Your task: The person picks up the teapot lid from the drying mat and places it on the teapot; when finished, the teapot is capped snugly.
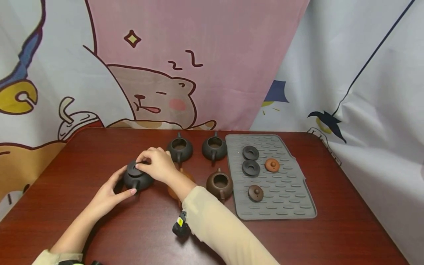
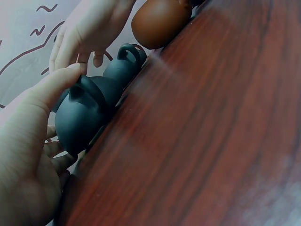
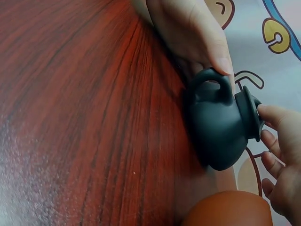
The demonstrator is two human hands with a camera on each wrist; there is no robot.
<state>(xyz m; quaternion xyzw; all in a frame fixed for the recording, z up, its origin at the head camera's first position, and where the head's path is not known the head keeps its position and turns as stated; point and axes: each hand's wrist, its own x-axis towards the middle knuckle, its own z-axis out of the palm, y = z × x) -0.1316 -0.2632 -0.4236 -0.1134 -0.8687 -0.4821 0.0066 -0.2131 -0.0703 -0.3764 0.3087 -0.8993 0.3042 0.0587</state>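
Observation:
A black teapot (image 1: 140,183) stands at the left of the table. My left hand (image 1: 105,197) holds it, thumb at the handle and fingers round the far side of the body, as the left wrist view shows. With thumb and fingertips my right hand (image 1: 158,165) pinches a black lid (image 3: 250,113) at the teapot's mouth. Whether the lid sits fully down cannot be told. An orange teapot (image 2: 160,23) is under my right forearm, mostly hidden in the head view.
Two lidless black teapots (image 1: 180,150) (image 1: 214,150) stand behind, and a lidless brown teapot (image 1: 215,184) is right of my forearm. On a grey mat (image 1: 281,206) lie two black lids (image 1: 250,168), an orange lid (image 1: 272,165) and a brown lid (image 1: 255,193). A printed curtain (image 1: 232,55) hangs behind.

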